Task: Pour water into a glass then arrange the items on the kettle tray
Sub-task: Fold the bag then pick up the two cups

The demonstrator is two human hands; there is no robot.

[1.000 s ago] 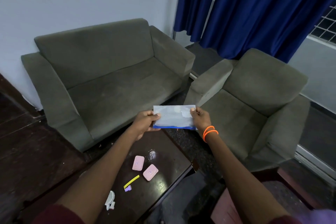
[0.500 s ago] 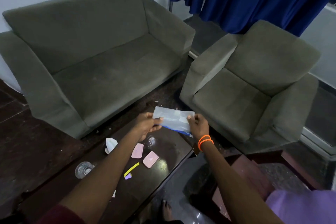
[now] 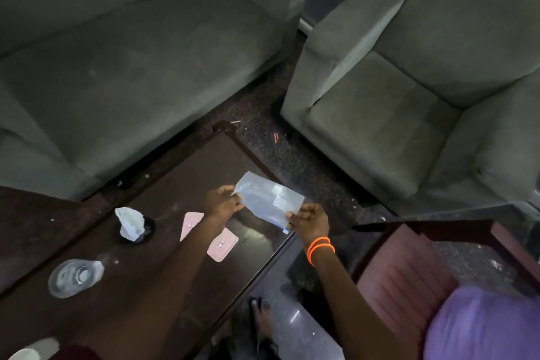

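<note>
Both hands hold a pale blue-white flat packet above the far end of the dark coffee table. My left hand pinches its left edge and my right hand, with orange bands on the wrist, pinches its lower right corner. Under my left forearm lie two pink sachets on the table. A clear glass stands at the table's left. A crumpled white tissue sits in a small dark holder. No kettle or tray is visible.
A grey sofa stands beyond the table and a grey armchair at the right. A reddish wooden chair with a purple cloth is at the lower right. A bare foot rests on the floor beside the table.
The view has tilted downward, so the curtains are out of sight and more of the table shows. Both hands have lowered the packet toward the table and tilted it.
</note>
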